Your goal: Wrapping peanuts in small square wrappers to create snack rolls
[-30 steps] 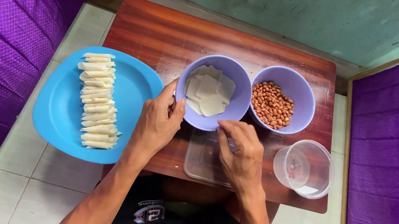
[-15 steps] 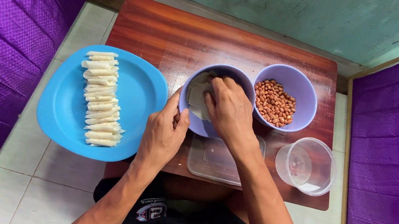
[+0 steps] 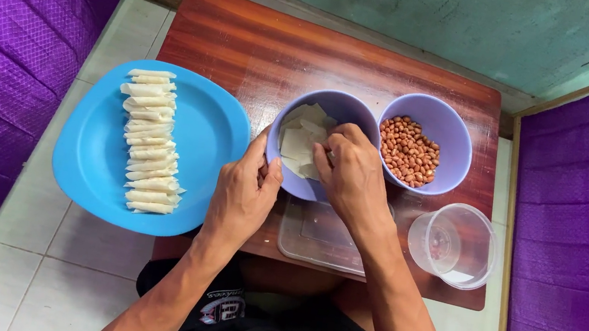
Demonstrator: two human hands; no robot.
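My left hand (image 3: 243, 195) grips the near left rim of a purple bowl (image 3: 285, 176) that holds several pale square wrapper sheets (image 3: 299, 142). My right hand (image 3: 354, 175) reaches into that bowl, its fingertips pinching at the sheets on the right side. Just right of it stands a second purple bowl (image 3: 456, 137) filled with peanuts (image 3: 409, 150). To the left, a blue plate (image 3: 203, 138) carries a long row of folded white rolls (image 3: 148, 140).
A small wooden table (image 3: 272, 45) bears the bowls. A clear plastic lid (image 3: 323, 237) lies flat under my right wrist, and a clear round container (image 3: 451, 243) stands at the near right corner. Purple fabric flanks both sides over a tiled floor.
My right hand went from the table's near edge up into the wrapper bowl and has now slid to its right side. My left hand stayed on the rim.
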